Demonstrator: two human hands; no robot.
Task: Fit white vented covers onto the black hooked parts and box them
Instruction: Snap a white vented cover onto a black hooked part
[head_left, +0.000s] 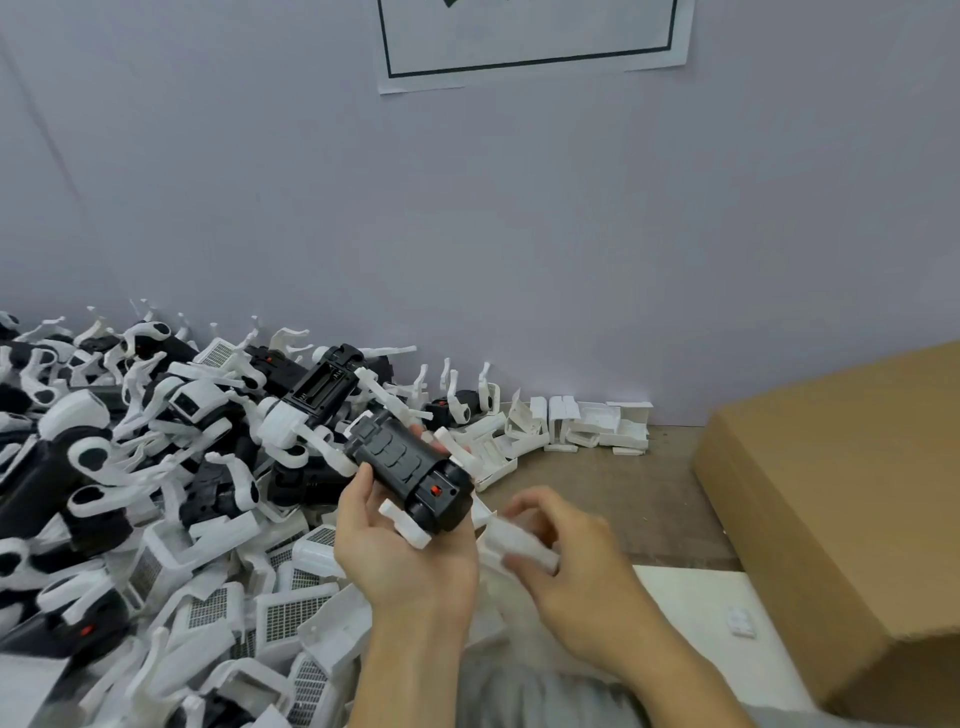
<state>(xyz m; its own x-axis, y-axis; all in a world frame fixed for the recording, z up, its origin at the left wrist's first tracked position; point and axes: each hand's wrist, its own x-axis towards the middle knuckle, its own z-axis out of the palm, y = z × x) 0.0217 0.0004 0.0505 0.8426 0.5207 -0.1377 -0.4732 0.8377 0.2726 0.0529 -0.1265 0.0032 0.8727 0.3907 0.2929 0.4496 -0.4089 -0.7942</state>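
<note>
The left hand (400, 540) lies palm up and cradles a black hooked part (410, 470), fingers curled loosely under and around it. The long axis of the part runs from far left to near right, and its near end, with a small red dot, faces the right hand (563, 551). This hand pinches a white cover (519, 545), blurred, just right of that end. I think the cover must travel left and a little far to meet it. The cardboard box (831, 509) stands right.
</note>
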